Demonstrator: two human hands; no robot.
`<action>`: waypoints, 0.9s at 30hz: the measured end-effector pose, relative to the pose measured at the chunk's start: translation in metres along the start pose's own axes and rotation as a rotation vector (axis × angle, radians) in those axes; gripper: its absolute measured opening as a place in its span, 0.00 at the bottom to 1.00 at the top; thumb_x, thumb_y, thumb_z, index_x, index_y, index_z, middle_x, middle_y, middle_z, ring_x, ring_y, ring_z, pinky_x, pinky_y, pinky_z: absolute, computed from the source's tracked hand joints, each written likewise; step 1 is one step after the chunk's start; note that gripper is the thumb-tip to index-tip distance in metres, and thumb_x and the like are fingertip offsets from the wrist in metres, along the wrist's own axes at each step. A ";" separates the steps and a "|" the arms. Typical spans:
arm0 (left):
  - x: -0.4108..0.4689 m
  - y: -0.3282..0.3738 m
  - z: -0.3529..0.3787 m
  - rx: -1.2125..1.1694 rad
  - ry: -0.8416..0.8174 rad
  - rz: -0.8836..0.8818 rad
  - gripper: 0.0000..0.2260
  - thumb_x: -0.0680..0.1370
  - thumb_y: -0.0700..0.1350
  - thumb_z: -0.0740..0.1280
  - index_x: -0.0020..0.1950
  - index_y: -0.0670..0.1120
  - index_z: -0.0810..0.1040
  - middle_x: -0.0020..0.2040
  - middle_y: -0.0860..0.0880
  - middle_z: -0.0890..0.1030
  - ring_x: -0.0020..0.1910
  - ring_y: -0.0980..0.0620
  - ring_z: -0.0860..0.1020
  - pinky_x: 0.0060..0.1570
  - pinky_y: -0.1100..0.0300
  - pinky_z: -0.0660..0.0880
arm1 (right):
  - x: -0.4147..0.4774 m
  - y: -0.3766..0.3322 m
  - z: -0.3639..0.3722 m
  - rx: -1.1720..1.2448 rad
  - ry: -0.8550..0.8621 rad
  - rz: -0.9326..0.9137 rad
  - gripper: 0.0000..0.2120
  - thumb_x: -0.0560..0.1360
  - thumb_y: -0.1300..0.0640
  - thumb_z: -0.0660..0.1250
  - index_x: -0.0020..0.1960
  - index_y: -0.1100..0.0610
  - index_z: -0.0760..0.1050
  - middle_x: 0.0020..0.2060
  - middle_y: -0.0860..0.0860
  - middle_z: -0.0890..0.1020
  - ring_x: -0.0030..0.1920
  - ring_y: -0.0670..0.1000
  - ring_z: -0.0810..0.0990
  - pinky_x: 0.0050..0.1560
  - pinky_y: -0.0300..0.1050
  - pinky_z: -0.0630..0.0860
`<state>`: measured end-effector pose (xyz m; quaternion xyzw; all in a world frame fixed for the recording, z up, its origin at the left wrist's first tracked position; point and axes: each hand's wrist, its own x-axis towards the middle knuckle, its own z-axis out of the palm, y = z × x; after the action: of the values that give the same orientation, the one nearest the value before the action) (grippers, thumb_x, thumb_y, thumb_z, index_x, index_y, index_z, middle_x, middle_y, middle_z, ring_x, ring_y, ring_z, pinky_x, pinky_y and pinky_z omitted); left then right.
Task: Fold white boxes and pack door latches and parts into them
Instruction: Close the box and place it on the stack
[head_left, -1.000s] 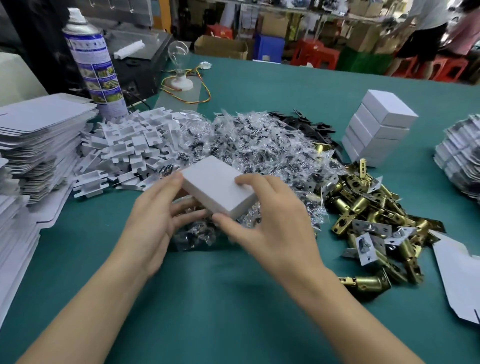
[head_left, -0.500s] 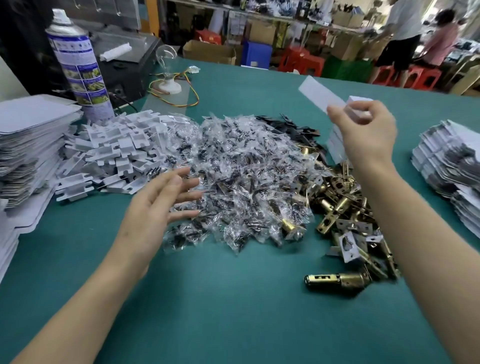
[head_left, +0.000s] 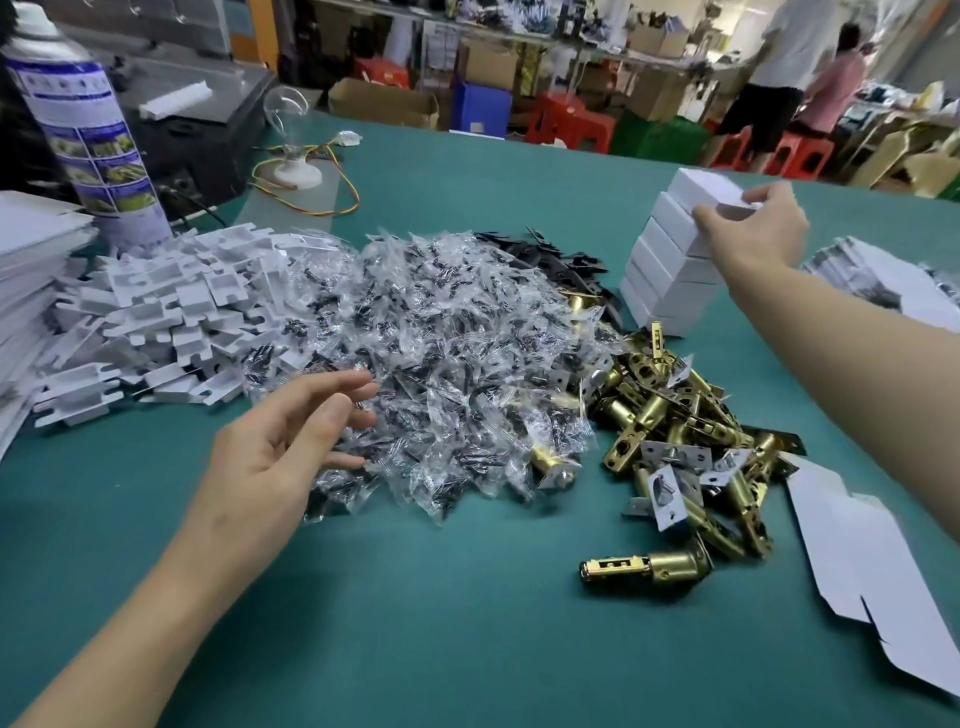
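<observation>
A tall spray can (head_left: 88, 140) stood at the far left of the teal table (head_left: 467, 623), beside a dark machine (head_left: 208, 130). Near it sat a clear light bulb (head_left: 285, 111) on a white base (head_left: 297, 174), trailing coloured wires (head_left: 332, 202). Beyond were a cardboard box (head_left: 384, 104), a blue crate (head_left: 480, 109), red stools (head_left: 569, 124) and two standing people (head_left: 779, 67).

Teal-green table cover (head_left: 415, 623), plain white folded cardboard boxes (head_left: 670, 275), brass-gold metal door latches (head_left: 675, 415), clear plastic bags of black screws (head_left: 441, 364), white spray can (head_left: 88, 140) banded blue

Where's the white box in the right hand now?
Head view, far right: the right hand holds the white box at the top of the stack of closed boxes, just beyond the brass latch pile.
</observation>
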<state>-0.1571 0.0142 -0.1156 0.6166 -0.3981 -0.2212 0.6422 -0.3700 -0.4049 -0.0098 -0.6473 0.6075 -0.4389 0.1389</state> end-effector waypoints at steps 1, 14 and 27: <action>0.000 0.000 0.000 0.009 -0.004 -0.002 0.17 0.80 0.53 0.63 0.64 0.50 0.82 0.60 0.52 0.86 0.58 0.51 0.84 0.48 0.57 0.84 | 0.000 0.003 0.002 -0.017 -0.010 0.007 0.26 0.71 0.41 0.74 0.64 0.51 0.74 0.62 0.52 0.78 0.60 0.54 0.77 0.51 0.46 0.70; 0.000 -0.006 0.002 0.057 -0.057 0.005 0.13 0.81 0.51 0.64 0.60 0.51 0.84 0.57 0.51 0.86 0.58 0.51 0.85 0.46 0.59 0.84 | 0.006 0.014 0.005 -0.037 -0.058 -0.063 0.29 0.70 0.40 0.76 0.65 0.50 0.70 0.62 0.54 0.73 0.51 0.53 0.73 0.49 0.48 0.71; -0.001 -0.009 0.004 0.107 -0.064 0.017 0.11 0.81 0.51 0.64 0.58 0.53 0.84 0.56 0.52 0.86 0.56 0.51 0.85 0.45 0.56 0.85 | -0.003 0.012 0.002 -0.116 -0.083 -0.076 0.32 0.71 0.41 0.76 0.69 0.51 0.68 0.66 0.55 0.71 0.58 0.55 0.75 0.55 0.53 0.75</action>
<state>-0.1589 0.0114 -0.1247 0.6394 -0.4348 -0.2136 0.5971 -0.3756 -0.4053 -0.0210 -0.6946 0.6005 -0.3807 0.1096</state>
